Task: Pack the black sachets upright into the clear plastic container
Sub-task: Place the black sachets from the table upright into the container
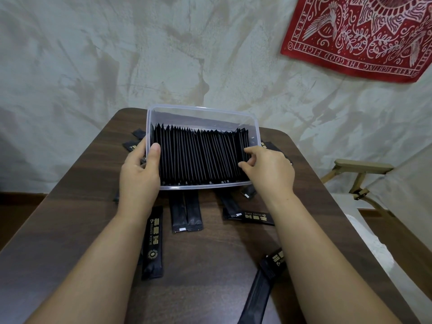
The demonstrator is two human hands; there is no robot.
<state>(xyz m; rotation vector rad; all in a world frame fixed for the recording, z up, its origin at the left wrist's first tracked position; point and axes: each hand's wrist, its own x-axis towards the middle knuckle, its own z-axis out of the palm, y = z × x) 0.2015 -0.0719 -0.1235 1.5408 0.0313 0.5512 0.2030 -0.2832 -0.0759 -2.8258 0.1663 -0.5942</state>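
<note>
With the container (203, 110) clamped by the left grip (140, 174), the sachets (198, 155) pinched by the right grip (268, 169) should be squeezed toward frame left, kept upright.

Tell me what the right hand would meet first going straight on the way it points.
The packed sachets: the right hand seems to touch their right end now.

Left hand (140, 174) grips clear container (203, 111) edge; right hand (268, 170) fingers (245, 163) pinch packed black sachets (198, 155).
</note>
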